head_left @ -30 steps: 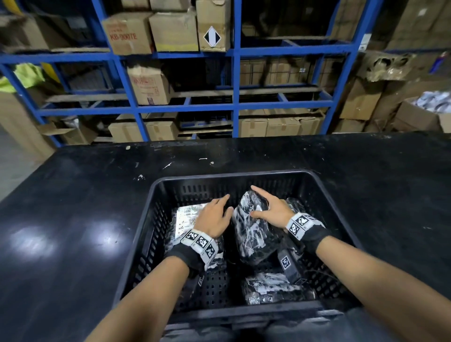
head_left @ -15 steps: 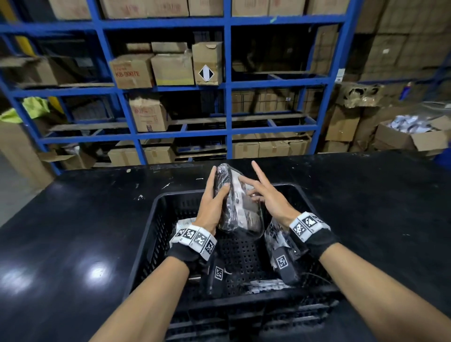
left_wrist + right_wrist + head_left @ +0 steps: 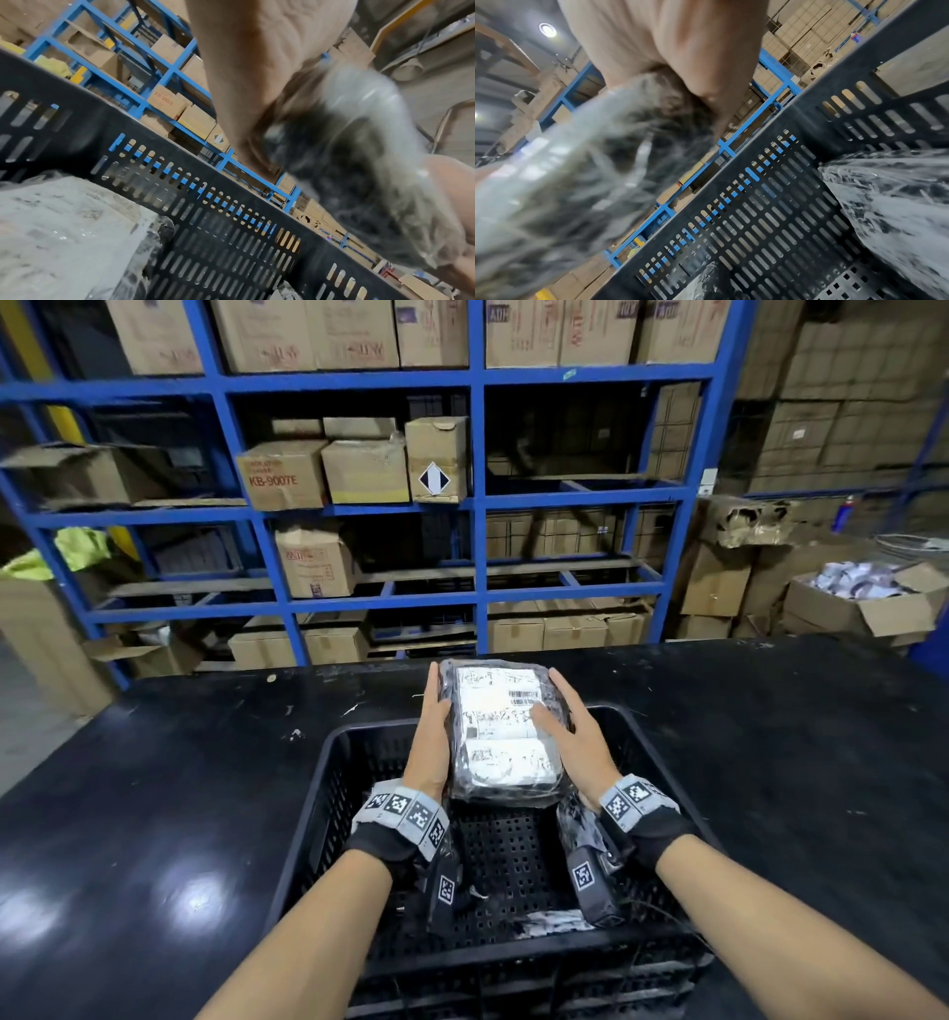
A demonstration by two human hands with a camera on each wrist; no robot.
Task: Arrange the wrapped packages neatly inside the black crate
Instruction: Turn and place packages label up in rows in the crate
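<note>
Both hands hold one wrapped package [image 3: 506,731] level above the far half of the black crate [image 3: 318,819], its white shipping label facing up. My left hand [image 3: 435,731] grips its left edge. The right hand [image 3: 570,737] grips the right edge with the thumb lying on the label. The wrist views show this package [image 3: 359,162] [image 3: 564,192] blurred, close against each palm. More wrapped packages lie in the crate: one under my right wrist [image 3: 575,829], one at the front [image 3: 554,922], one at the left [image 3: 64,233].
The crate stands on a black table [image 3: 770,762] with bare surface on both sides. Blue shelving [image 3: 477,516] with cardboard boxes stands behind the table. An open carton of bagged items [image 3: 862,603] sits at the far right.
The package came up out of the crate in both hands and turned from standing on edge to lying flat with its label up. The camera view tilted upward.
</note>
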